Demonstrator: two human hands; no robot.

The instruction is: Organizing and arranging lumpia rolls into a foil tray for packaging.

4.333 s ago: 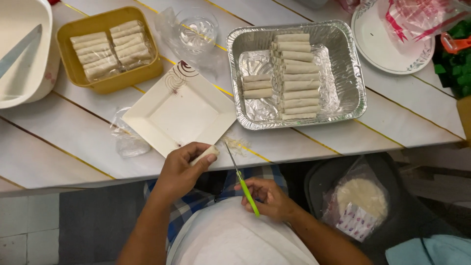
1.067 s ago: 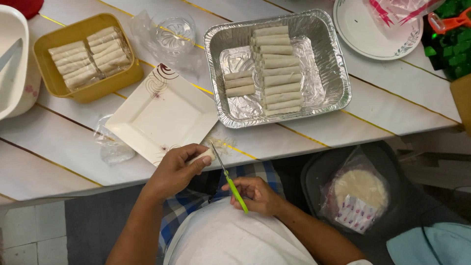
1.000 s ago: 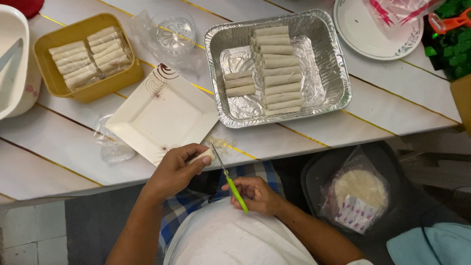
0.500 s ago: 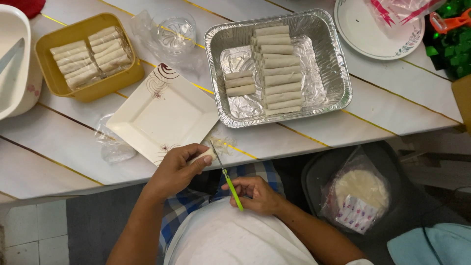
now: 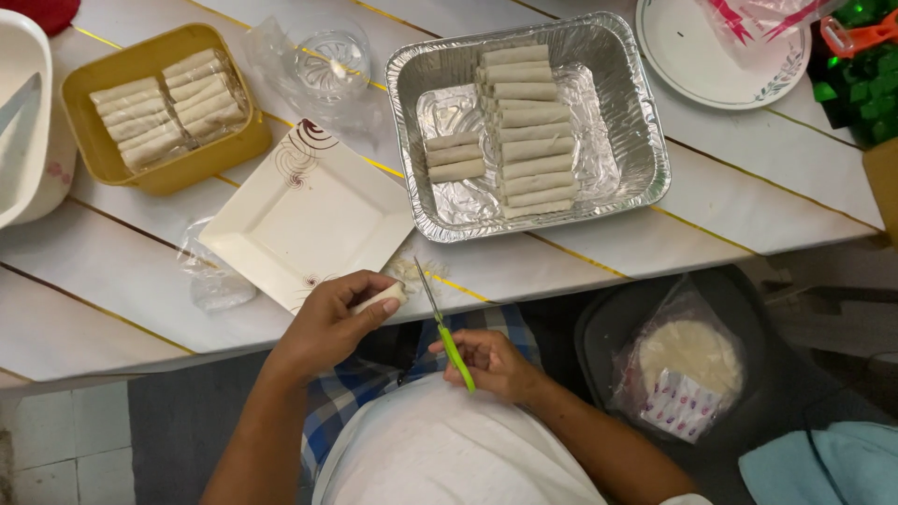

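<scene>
Green-handled scissors (image 5: 445, 325) sit in your right hand (image 5: 494, 363), fingers curled closed around the handle, blades pointing up toward the table edge (image 5: 524, 285). Your left hand (image 5: 327, 318) is closed on one pale roll (image 5: 379, 298), pinched between thumb and fingertips just below the table edge and a little left of the blade tips. Whether the blades are parted you cannot tell.

Just above the roll lies a square white plate (image 5: 309, 215), turned corner-on, brown swirls at two corners; its near corner almost reaches the edge. A crumpled clear wrapper (image 5: 217, 281) lies against its left side. To the plate's right stands a foil tray (image 5: 528, 122) with a long column of rolls and three more beside it. Up left, a yellow tub (image 5: 164, 108) holds two rows of rolls, and a clear plastic cup (image 5: 329, 64) in film lies between tub and tray. A white container (image 5: 28, 122) is cut off at the far left.

At your right, below table level, a clear bag of round white wrappers (image 5: 687, 369) with a red-and-white label rests on a dark seat (image 5: 599, 337). Far right on the table: a round white plate (image 5: 711, 56) and a pink-printed bag (image 5: 758, 19).

Open room lies between your hands and along the bare planks below the foil tray.
</scene>
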